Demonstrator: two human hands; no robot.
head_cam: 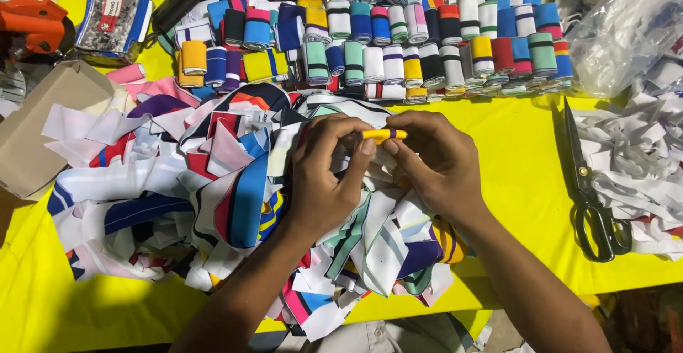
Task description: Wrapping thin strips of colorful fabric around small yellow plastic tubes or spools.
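Both of my hands meet at the middle of the yellow table (pixel 526 161). My left hand (pixel 324 175) and my right hand (pixel 437 161) pinch a small yellow strip with a purple stripe (pixel 384 135), rolled tight between the fingertips. Under the hands lies a loose heap of striped fabric strips (pixel 213 182) in white, blue, red and pink. Behind them stand rows of finished fabric rolls (pixel 398 40) in many colours, packed side by side.
Black scissors (pixel 590 189) lie to the right, beside a pile of white fabric offcuts (pixel 633 154). A clear plastic bag (pixel 626 26) sits far right. At the left are a cardboard box (pixel 43 118), an orange tool (pixel 32 22) and a patterned pouch (pixel 114 19).
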